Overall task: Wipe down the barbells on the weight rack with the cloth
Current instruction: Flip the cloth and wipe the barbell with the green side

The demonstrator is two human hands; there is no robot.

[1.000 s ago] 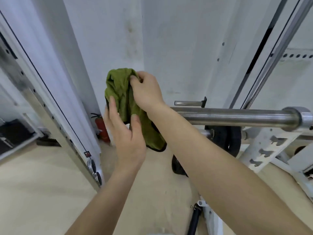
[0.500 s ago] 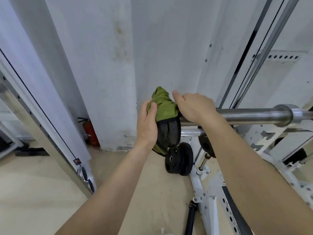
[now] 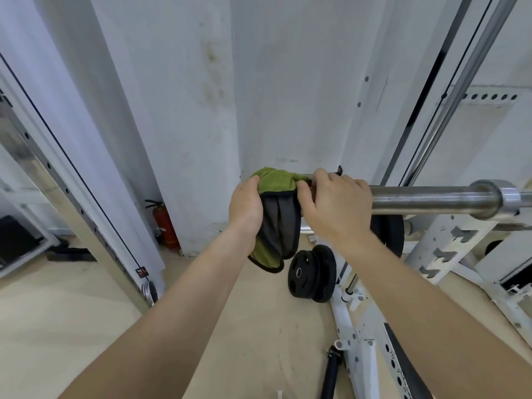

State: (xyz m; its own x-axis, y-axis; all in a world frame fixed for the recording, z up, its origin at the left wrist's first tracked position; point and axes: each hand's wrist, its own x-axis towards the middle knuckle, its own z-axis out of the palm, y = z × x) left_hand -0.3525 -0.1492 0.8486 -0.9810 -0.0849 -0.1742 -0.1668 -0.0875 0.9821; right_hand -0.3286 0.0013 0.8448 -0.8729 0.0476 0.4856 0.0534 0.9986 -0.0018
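One cloth [image 3: 277,182] is hung over the left end of one steel barbell [image 3: 426,197], which is carried across the white metal rack [image 3: 449,250] at its left side. The cloth is green and fluffy on one face, grey and smooth on the other, and it is edged with a black seam. Its lower part hangs freely under the bar.

The cloth is gripped at its left side by the left hand [image 3: 244,207], with the fingers curled round the fabric. The barbell is clasped from above by the right hand [image 3: 337,207], just beside the cloth, and the edge of the cloth is pressed by its thumb.

Two round black plates [image 3: 312,273] are stood on edge on the beige floor, at the foot of the rack. One more black plate [image 3: 388,232] is seen behind the right wrist. One red fire extinguisher [image 3: 163,223] is placed at the corner of the wall.
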